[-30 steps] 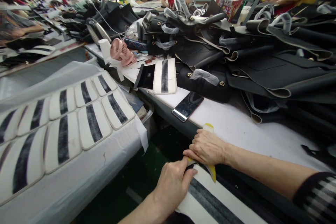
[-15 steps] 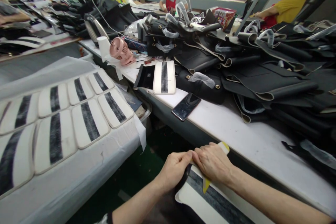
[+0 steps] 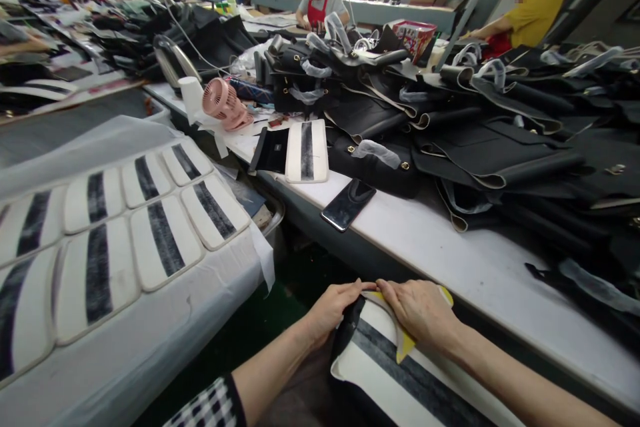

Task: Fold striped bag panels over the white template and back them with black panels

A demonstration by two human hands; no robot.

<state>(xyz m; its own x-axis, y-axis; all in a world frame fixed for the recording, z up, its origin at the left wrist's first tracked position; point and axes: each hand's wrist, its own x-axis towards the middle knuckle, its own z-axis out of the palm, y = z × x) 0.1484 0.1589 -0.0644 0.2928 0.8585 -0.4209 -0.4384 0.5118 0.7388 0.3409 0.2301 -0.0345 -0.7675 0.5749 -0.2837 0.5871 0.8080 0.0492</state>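
Note:
A white leather panel with a dark stripe (image 3: 395, 367) lies in front of me at the near edge of the white table (image 3: 470, 260). My left hand (image 3: 334, 307) pinches the panel's top left edge, fingers closed on it. My right hand (image 3: 419, 312) presses down on the panel's top and grips a flat yellow tool (image 3: 405, 344) whose tips stick out on both sides of the hand.
A phone (image 3: 348, 204) lies on the table beyond my hands, then another striped panel (image 3: 307, 151) and a pink fan (image 3: 220, 101). Black bags (image 3: 500, 140) are piled at right. Several striped panels (image 3: 150, 227) lie on a covered rack at left. Two people work at the back.
Both hands have shifted along the panel's top edge, and the panel now lies more fully in view. The camera has tilted slightly.

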